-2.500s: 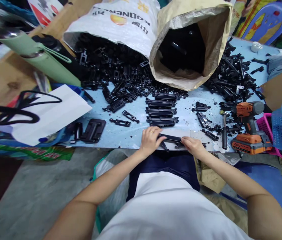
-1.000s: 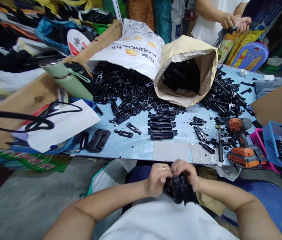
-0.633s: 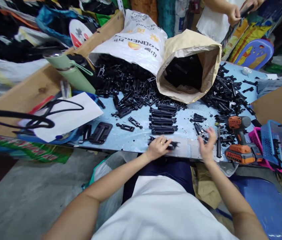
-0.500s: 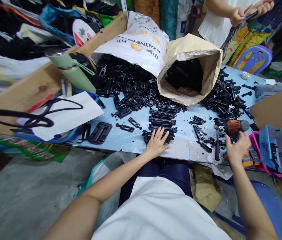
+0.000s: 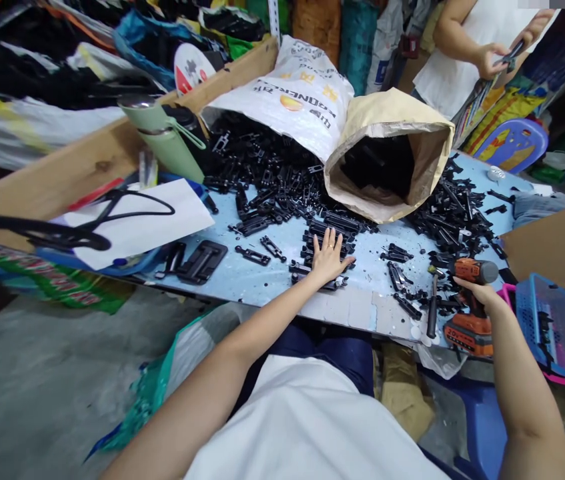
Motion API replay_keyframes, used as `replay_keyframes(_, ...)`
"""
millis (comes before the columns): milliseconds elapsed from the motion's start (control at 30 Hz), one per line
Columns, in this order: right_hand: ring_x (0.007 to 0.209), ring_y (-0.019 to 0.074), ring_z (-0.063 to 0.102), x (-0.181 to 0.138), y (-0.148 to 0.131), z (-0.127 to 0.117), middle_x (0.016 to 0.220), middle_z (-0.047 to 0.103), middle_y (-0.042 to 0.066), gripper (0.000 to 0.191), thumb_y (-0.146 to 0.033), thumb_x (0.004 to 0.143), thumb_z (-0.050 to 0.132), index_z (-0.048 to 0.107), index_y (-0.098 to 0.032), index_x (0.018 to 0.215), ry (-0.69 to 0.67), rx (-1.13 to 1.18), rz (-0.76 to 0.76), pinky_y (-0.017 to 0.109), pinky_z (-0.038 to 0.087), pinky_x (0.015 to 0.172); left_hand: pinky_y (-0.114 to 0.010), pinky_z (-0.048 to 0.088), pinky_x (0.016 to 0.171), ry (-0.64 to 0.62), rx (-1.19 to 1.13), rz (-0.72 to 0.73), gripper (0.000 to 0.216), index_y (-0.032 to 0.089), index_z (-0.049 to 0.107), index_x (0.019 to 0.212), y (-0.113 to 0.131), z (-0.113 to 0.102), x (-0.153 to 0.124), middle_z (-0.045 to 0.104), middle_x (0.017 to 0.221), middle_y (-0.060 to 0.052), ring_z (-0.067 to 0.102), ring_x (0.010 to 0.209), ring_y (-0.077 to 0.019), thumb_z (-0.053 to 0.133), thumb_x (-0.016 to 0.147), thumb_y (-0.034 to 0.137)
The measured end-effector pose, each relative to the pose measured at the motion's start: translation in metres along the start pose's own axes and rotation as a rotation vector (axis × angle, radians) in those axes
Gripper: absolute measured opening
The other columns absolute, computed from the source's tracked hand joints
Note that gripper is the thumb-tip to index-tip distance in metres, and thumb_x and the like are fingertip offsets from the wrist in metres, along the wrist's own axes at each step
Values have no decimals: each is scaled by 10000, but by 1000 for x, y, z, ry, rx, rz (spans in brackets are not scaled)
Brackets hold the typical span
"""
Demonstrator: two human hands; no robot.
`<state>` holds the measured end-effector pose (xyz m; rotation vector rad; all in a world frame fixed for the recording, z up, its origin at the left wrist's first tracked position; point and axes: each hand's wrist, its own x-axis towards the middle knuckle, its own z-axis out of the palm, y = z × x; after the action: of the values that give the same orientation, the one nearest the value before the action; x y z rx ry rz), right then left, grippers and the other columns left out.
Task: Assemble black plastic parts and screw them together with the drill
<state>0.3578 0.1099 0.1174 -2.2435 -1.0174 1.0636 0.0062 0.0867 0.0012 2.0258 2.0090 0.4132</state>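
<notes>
My left hand [image 5: 329,259] lies flat with its fingers spread on a row of black plastic parts [image 5: 307,235] lined up side by side. My right hand [image 5: 485,293] is at the handle of an orange and black cordless drill [image 5: 467,332], its fingers round the grip and partly hidden. The drill's head points left over small black pieces. Just left of it lies a hammer [image 5: 432,310] with a dark handle. Several loose black parts [image 5: 398,277] are scattered between my two hands.
An open paper sack [image 5: 387,210] and a white woven sack [image 5: 282,93] spill black parts on the blue table. A green flask [image 5: 172,143] leans at left near a black stand [image 5: 203,261]. Blue basket [image 5: 559,327] stands right. A person [image 5: 447,73] stands behind, handling something.
My left hand has slid forward over the row of parts. My right hand has come down from above onto the drill's handle, and the drill's base has swung left.
</notes>
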Motion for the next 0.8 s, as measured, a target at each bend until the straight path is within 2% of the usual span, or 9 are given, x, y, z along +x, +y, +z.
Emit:
replay_keyframes(100, 347, 101, 453, -3, 1, 0, 399, 473, -50, 321, -202, 549, 793, 487, -190, 643, -20, 23, -9, 209, 388, 322, -515, 17, 1110, -44, -13, -7, 775, 38, 218, 1414, 5, 0, 19, 148, 1495, -177, 47, 1395, -288, 220, 867, 588)
replay_keyframes(233, 335, 85, 438, 0, 5, 1, 419, 473, -69, 365, -226, 509, 822, 524, -174, 714, -20, 54, -74, 195, 371, 305, -519, 8, 1109, -118, -49, 3, 788, 82, 213, 1423, 8, 3, 38, 167, 1498, -145, 72, 1395, -273, 231, 844, 616)
replay_keyframes(400, 317, 82, 417, 10, 14, 0, 408, 450, -86, 385, -247, 489, 825, 539, -177, 738, 25, 71, -93, 197, 367, 295, -501, 31, 1112, -106, -85, -15, 747, 114, 222, 1425, 6, 1, 58, 149, 1504, -125, 68, 1395, -269, 215, 857, 598)
replay_keyframes(467, 317, 82, 412, 13, 16, 0, 397, 438, -88, 375, -251, 495, 820, 528, -179, 719, 19, 60, -106, 197, 366, 298, -509, 23, 1109, -102, -85, 2, 722, 135, 252, 1418, 4, -1, 64, 191, 1497, -118, 91, 1393, -269, 208, 863, 595)
replay_keyframes(633, 311, 81, 410, 7, 11, 0, 393, 439, -85, 365, -242, 506, 813, 503, -182, 690, 19, 46, -102, 194, 358, 300, -487, 41, 1114, -112, -72, 66, 689, 164, 314, 1396, -2, -4, 54, 315, 1457, -106, 166, 1379, -250, 216, 868, 597)
replay_keyframes(800, 342, 91, 441, -10, -2, 2, 398, 458, -59, 270, -168, 583, 743, 488, -188, 670, -27, -6, -32, 195, 387, 335, -480, 64, 1117, -161, -67, 15, 750, 114, 272, 1409, 0, -6, 27, 185, 1497, -128, 105, 1391, -270, 218, 854, 615)
